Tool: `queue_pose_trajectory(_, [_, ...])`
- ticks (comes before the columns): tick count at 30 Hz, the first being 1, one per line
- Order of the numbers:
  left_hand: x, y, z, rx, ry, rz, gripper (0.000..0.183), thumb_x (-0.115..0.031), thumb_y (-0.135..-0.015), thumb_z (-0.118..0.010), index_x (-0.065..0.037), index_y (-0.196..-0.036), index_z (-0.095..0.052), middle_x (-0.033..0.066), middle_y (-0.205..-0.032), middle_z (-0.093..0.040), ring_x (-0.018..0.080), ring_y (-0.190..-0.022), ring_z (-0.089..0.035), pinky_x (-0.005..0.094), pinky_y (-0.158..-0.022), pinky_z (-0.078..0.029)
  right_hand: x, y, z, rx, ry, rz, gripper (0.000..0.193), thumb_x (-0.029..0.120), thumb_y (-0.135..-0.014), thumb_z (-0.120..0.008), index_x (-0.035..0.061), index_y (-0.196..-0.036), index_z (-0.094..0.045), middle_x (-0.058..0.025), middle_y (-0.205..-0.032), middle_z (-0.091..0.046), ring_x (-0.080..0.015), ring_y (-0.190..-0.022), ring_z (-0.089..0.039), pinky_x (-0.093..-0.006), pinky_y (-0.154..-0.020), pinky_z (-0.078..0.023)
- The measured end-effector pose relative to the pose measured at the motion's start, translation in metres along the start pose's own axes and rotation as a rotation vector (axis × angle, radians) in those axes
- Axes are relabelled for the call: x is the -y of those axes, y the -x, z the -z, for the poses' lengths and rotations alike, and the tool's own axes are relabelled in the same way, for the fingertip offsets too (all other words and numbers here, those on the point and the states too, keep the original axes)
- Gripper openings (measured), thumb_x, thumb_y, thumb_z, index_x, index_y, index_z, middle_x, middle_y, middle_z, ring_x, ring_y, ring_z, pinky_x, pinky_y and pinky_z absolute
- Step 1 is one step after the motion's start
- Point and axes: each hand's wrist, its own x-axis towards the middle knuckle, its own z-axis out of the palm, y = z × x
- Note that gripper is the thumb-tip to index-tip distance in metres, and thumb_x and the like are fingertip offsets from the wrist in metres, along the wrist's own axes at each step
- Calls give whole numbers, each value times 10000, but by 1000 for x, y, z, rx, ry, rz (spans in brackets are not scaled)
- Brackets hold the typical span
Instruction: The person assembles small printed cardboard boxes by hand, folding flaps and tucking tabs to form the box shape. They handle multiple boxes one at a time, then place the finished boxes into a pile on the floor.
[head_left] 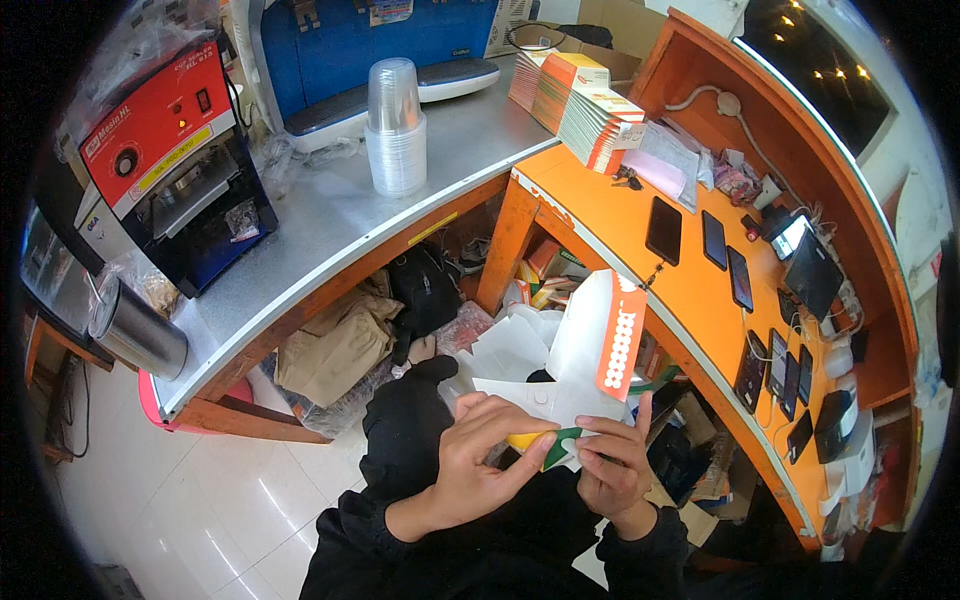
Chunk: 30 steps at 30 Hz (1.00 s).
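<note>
Small takeaway food-and-drinks shop, by look of it: red cup-sealing machine (160, 125), stacked clear cups (396, 150), blue dispenser (375, 50) on metal-topped bench (315, 215); bundled flat printed cartons (600, 125); open white carton (583, 330); phones (664, 230) along orange bench (590, 215).

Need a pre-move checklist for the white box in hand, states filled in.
1. Left hand gripping the white box: ok, thumb and finger pinch its yellow-and-green part.
2. Right hand grip firm: cannot tell; its fingers reach the green end.
3. Large flap down: not ok, it stands raised.
4. Flap clear of the orange desk: cannot tell, they overlap in this view.
5. Phones away from the hands: ok, lying on the desk.
</note>
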Motion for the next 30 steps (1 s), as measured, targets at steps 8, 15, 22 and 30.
queue_pose_trajectory(8, [-1,3,-1,29,120,36,100,-79,-735,-711,-41,-822,-679,20,-733,-649,129,-665,-564,271,-724,-331,2,2,4,-27,77,79,178,-10,-721,-679,80,-785,-539,-32,-866,-599,-246,-926,-626,-573,-1061,-162])
queue_pose_trajectory(15, [-2,1,3,155,6,-19,121,-100,-750,-708,-68,-866,-693,31,-746,-646,142,-679,-572,283,-742,-330,4,-12,7,57,-133,-242,170,-21,-715,-686,94,-803,-597,-25,-860,-575,-221,-869,-609,-511,-1026,-296])
queue_pose_trajectory(22, [13,-5,20,441,30,-29,246,-169,-781,-691,-97,-1013,-657,41,-836,-644,170,-790,-577,315,-835,-343,-14,-25,30,428,-620,-593,295,-9,-786,-647,7,-1049,-515,-79,-909,-604,-155,-849,-603,-370,-904,-427])
queue_pose_trajectory(30, [50,7,33,447,434,495,300,-142,-823,-675,0,-1073,-590,34,-931,-655,76,-805,-594,232,-743,-472,-40,-29,8,-108,-296,-683,269,5,-797,-612,8,-1044,-504,-93,-967,-608,-201,-923,-560,-332,-896,-389])
